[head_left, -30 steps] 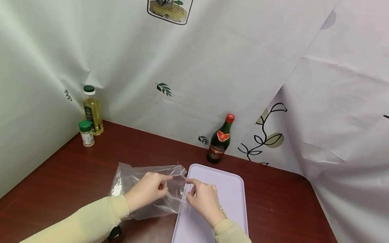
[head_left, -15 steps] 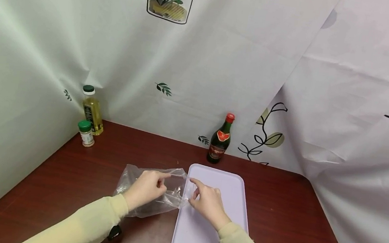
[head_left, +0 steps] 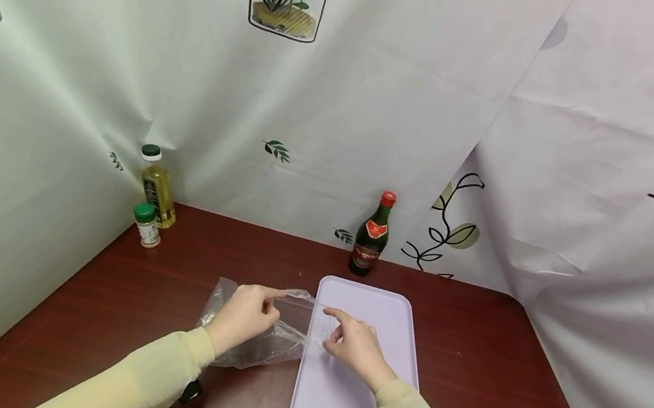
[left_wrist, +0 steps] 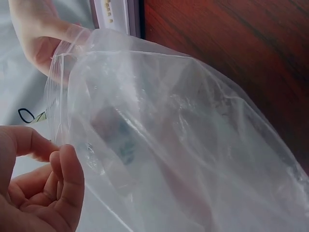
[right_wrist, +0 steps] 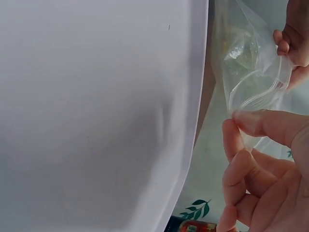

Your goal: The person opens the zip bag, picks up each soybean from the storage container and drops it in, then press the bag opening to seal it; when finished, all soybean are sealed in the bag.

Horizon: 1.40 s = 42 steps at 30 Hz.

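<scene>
A clear plastic zip bag (head_left: 278, 349) is stretched between both hands, its body reaching left over the table. The left hand (head_left: 246, 316) pinches one side of the mouth between thumb and index finger. On the opposite side, the right hand (head_left: 357, 349) pinches the edge with thumb and index finger, above the lilac tray (head_left: 364, 297). Ridged zip lines run along the mouth of the bag (right_wrist: 256, 92) in the right wrist view. Through the left wrist view, the bag (left_wrist: 159, 125) looks flat-bodied and wrinkled.
Small yellowish pieces (left_wrist: 108, 10) lie on the tray, hidden by the right arm in the head view. Behind the tray stands a dark green bottle (head_left: 369, 240) with a red cap. An oil bottle (head_left: 158, 190) and a green-capped shaker (head_left: 146, 226) stand at back left.
The right hand has shifted a little right and toward the person, drawing its side of the bag's mouth along. The bag's far left end has slid right; the left hand has barely moved.
</scene>
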Available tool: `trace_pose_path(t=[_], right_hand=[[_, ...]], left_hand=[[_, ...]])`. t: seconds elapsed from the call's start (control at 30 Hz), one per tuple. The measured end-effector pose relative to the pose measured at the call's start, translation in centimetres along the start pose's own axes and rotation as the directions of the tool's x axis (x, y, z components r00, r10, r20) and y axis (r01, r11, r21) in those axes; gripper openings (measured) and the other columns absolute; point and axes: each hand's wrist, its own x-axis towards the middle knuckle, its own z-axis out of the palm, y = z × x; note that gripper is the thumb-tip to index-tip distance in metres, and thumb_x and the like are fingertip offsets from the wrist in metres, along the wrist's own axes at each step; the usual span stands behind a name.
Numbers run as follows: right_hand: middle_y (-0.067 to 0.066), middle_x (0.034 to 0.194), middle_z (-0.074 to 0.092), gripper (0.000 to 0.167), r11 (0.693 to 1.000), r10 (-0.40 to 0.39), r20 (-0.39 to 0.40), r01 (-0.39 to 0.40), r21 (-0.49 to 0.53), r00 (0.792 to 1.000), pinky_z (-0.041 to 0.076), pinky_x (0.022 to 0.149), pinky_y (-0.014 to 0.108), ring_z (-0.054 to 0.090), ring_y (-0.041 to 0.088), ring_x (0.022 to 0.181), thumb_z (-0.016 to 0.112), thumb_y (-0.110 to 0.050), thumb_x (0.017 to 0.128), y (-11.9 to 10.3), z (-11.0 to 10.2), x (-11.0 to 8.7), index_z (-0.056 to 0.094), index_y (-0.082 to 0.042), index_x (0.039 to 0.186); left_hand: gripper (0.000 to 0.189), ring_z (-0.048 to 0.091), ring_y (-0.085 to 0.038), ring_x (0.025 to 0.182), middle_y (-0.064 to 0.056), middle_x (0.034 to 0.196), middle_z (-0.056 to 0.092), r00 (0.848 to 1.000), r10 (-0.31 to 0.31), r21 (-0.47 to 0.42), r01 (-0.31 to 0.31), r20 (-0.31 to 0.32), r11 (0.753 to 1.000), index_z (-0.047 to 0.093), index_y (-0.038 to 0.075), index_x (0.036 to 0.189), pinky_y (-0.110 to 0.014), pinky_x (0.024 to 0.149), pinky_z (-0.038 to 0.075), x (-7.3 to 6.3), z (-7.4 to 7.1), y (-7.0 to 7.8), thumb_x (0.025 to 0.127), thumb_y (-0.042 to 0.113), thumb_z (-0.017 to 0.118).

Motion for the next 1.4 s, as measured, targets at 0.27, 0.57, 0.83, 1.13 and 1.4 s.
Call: trace_pose_path(t=[0.27, 0.57, 0.83, 1.13, 1.4], right_hand=[[-0.01, 0.061, 0.059, 0.06, 0.994, -0.012, 0.009, 0.011, 0.11, 1.0, 0.045, 0.071, 0.04, 0.051, 0.006, 0.058, 0.073, -0.003, 0.067, -0.2, -0.1, -0.6, 0.056, -0.003, 0.125], [-0.01, 0.064, 0.057, 0.066, 0.99, -0.012, 0.043, 0.006, 0.138, 0.999, 0.043, 0.063, 0.027, 0.048, 0.004, 0.059, 0.072, -0.002, 0.069, -0.5, 0.0, -0.8, 0.05, -0.002, 0.131], [-0.012, 0.064, 0.056, 0.07, 0.993, -0.007, 0.041, 0.003, 0.115, 0.999, 0.039, 0.059, 0.025, 0.046, 0.003, 0.057, 0.071, -0.005, 0.07, -0.1, 0.2, -0.6, 0.046, -0.002, 0.135], [-0.009, 0.072, 0.059, 0.039, 0.987, 0.064, -0.079, -0.052, 0.15, 0.995, 0.039, 0.055, 0.021, 0.043, -0.002, 0.05, 0.072, -0.016, 0.079, 1.1, -0.1, -1.1, 0.061, -0.01, 0.116], [-0.004, 0.072, 0.063, 0.022, 0.961, 0.242, -0.103, -0.223, 0.164, 0.965, 0.041, 0.053, 0.025, 0.048, 0.006, 0.054, 0.069, -0.022, 0.082, 2.5, -0.8, -1.4, 0.068, -0.011, 0.101]], left_hand=[[0.039, 0.037, -0.006, 0.053, 0.003, 0.066, 0.052, 0.999, 0.031, 0.117, -0.028, -0.024, 0.993, 0.071, 0.007, 0.108, -0.019, 0.049, 0.034, -0.2, 0.2, -0.1, 0.072, 0.0, 0.059], [0.039, 0.034, -0.005, 0.05, 0.003, 0.059, 0.049, 0.996, 0.068, 0.098, -0.062, -0.056, 0.993, 0.071, 0.004, 0.109, -0.019, 0.046, 0.033, -0.4, 0.7, 0.1, 0.073, -0.003, 0.06], [0.021, 0.04, -0.002, 0.05, -0.003, 0.076, 0.07, 0.999, 0.037, 0.041, -0.035, -0.033, 0.999, 0.074, 0.001, 0.095, -0.017, 0.046, 0.036, -0.1, 1.6, 0.9, 0.077, -0.002, 0.063], [0.021, 0.045, -0.004, 0.055, -0.004, 0.077, 0.071, 0.999, 0.041, 0.013, -0.041, -0.016, 0.999, 0.074, 0.0, 0.089, -0.017, 0.05, 0.039, 0.0, 2.1, 1.3, 0.073, -0.005, 0.062], [0.021, 0.036, -0.003, 0.051, -0.007, 0.08, 0.071, 0.998, 0.052, 0.014, -0.052, 0.027, 0.999, 0.073, -0.003, 0.088, -0.017, 0.047, 0.033, -0.1, 2.7, 1.2, 0.072, -0.006, 0.06]])
